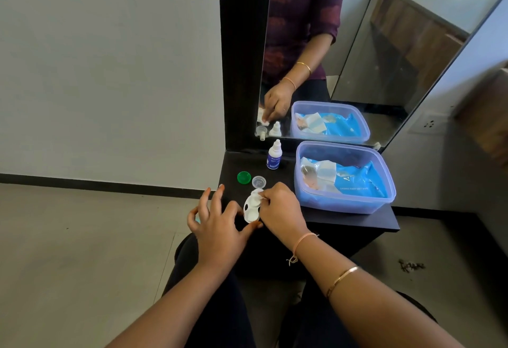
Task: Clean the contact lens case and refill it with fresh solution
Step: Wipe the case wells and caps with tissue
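The white contact lens case (pixel 250 210), with both wells uncapped, is held over the front edge of the dark shelf (pixel 357 217). My left hand (pixel 220 226) pinches its lower end between thumb and forefinger, the other fingers spread. My right hand (pixel 283 210) pinches a small white wipe (pixel 257 193) against the case's upper well. A green cap (pixel 244 177) and a clear cap (pixel 258 182) lie on the shelf just behind. The small white solution bottle (pixel 274 155) with a blue label stands upright and capped near the mirror.
A translucent blue plastic box (pixel 345 177) holding a blue wet-wipe pack and packets takes up the shelf's right half. A tall mirror (pixel 343 45) in a black frame stands behind. The grey wall and floor lie to the left; my knees are below the shelf.
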